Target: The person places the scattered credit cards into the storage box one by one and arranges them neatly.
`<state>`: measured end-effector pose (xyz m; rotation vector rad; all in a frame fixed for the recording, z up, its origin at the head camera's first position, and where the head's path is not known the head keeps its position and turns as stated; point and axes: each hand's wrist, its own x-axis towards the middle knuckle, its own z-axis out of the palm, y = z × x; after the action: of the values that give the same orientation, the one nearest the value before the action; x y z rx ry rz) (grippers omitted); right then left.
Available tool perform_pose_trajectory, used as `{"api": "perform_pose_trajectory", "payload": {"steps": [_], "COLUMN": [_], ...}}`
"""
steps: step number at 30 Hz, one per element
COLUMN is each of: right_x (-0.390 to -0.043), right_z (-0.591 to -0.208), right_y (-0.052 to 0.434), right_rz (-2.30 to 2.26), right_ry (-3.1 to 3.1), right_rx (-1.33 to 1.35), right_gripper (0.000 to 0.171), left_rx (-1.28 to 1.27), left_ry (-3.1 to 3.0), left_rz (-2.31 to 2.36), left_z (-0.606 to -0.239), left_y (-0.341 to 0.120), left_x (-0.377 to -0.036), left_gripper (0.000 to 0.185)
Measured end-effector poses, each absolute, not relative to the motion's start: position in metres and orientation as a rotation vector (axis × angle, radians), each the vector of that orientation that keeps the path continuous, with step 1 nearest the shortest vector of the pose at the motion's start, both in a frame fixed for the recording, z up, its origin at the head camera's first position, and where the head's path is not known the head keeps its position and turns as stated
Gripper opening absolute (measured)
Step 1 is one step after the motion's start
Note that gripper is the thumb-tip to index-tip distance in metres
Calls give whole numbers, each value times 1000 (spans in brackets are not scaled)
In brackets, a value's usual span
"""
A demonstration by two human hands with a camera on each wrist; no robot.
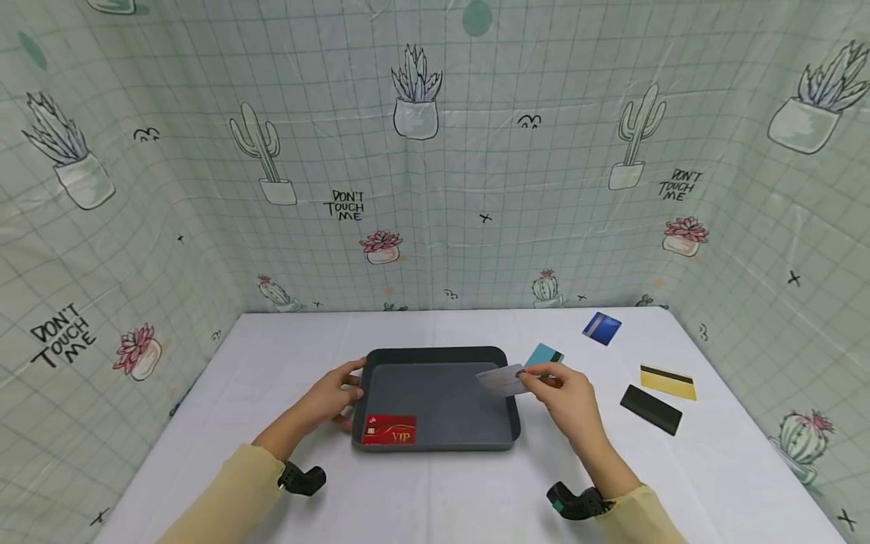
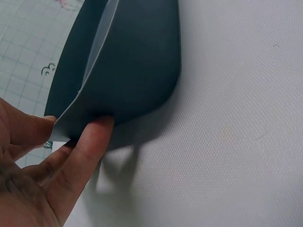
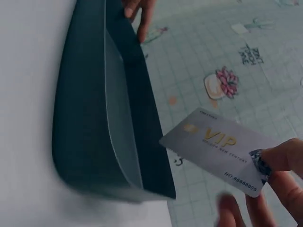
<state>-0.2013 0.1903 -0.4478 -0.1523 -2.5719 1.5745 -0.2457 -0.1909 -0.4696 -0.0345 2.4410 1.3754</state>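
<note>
Head view, and your right grip [image 1: 560, 393] has the silver card [image 1: 499, 380], pinched at one end between thumb and fingers! Its free end points left, out above the right end of the tray [image 1: 448, 408]. Over on the other side, your left grip [image 1: 333, 393] holds the tray by its left end; the left wrist view gives you one fingertip at the rim and another against the outer wall. Inside, tucked into the near left corner, lies the red card [image 1: 390, 429], its VIP lettering facing up.

Switch to the right wrist view: the silver card sits tilted in your fingers, gold VIP print and a chip showing, a number along its lower edge.

Now out across the white tabletop [image 1: 489, 499]. Just beyond the tray's right end, the teal card [image 1: 541, 353] peeks out, partly covered by your right grip and the silver card. Farther right, at the back, there's the blue card [image 1: 601, 329]; nearer you, the gold card [image 1: 669, 384] with its dark stripe, and just beside it the black card [image 1: 650, 409], lying at a slant. Behind it all hangs the cactus-print cloth [image 1: 435, 174].
</note>
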Motion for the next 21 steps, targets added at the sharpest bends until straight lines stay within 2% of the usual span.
{"api": "perform_pose_trajectory", "payload": {"steps": [5,14,21], "right_x": [-202,-212,-219], "right_z": [-447,-454,-462], "right_y": [175,140,115], "right_rz": [1479,1596,1626], "right_ry": [-2597,-2649,-2680], "right_rx": [-109,-31,-13], "right_gripper": [23,16,24], "left_rx": [-37,-23,-25], "left_ry": [2432,2433,2437], "left_rz": [1379,1387,1387], "left_z": [-469,-469,-470], "left_y": [-190,-192,-192], "left_x": [-246,-246,-246], "left_gripper": [64,64,64]}}
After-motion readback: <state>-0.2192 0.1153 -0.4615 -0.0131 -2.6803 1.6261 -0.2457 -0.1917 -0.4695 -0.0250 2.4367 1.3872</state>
